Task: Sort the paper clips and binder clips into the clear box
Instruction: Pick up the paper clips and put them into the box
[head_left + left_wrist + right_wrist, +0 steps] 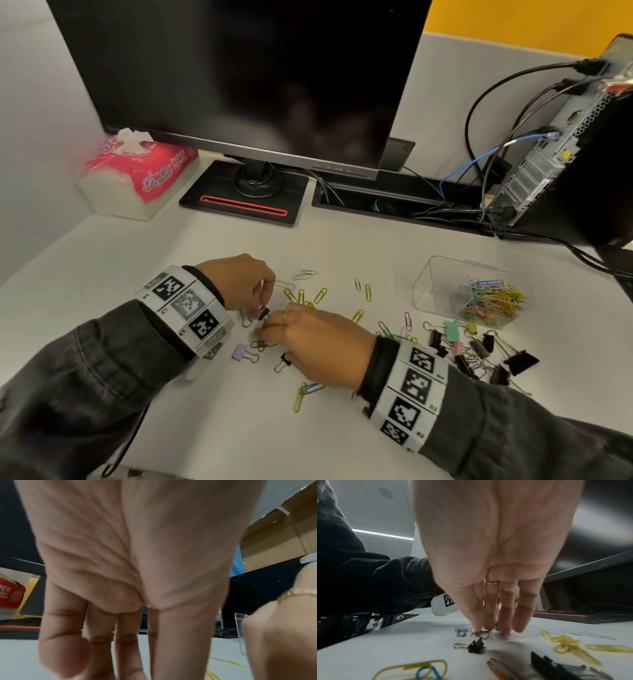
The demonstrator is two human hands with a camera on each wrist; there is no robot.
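Two hands are working the middle of a white desk (pixel 239 428) strewn with clips, gathering strays for the clear box (pixel 442 291), which is sitting at about three o'clock from them, already part-filled with coloured paper clips (pixel 489 301). The left hand (pixel 239 284) is curling its fingers down and appears to be pinching a small black binder clip (pixel 263 312) just off the desktop; its own wrist view is not showing the fingertips. The right hand (pixel 322 346) is reaching leftward, fingers long and close together, their tips pressing on a red-and-green tangle of paper clips (pixel 479 634); whether anything is actually gripped cannot be told. A lilac binder clip (pixel 241 353) and another black binder clip (pixel 283 361) are lying at about six o'clock from the fingertips, yellow paper clips (pixel 305 296) at twelve, and a heap of binder clips (pixel 479 353) is waiting just below the box. Judging by this, the pick-up is under way; next, each hand is needing a firm pinch, then a carry rightward over the box rim.
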